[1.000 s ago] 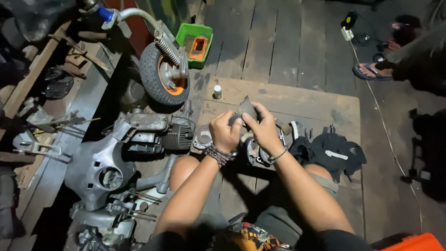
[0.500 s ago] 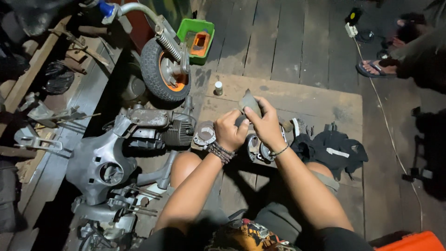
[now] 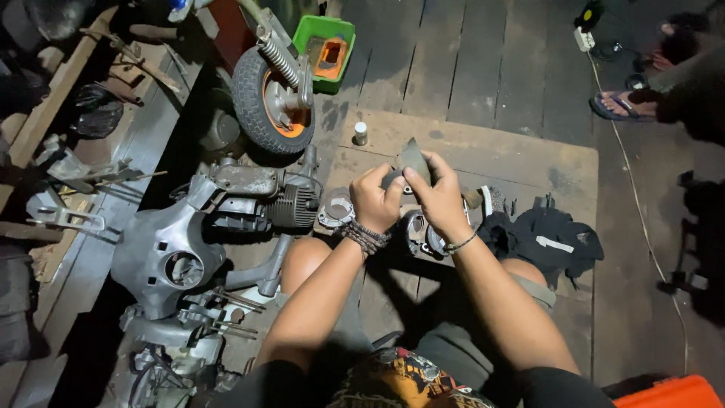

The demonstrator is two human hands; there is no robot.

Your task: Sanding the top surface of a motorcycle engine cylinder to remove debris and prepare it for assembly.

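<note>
Two hands [image 3: 408, 198] gripping grey sheet [image 3: 414, 160]

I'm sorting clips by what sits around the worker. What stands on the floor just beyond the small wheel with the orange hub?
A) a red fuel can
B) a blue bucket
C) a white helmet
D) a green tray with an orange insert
D: beyond the small wheel with the orange hub sits a green tray holding an orange insert; no bucket, helmet or fuel can is there.

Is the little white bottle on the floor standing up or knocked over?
Standing up. The small white bottle sits on its base on the brown board, cap pointing up, beyond the hands.
</note>
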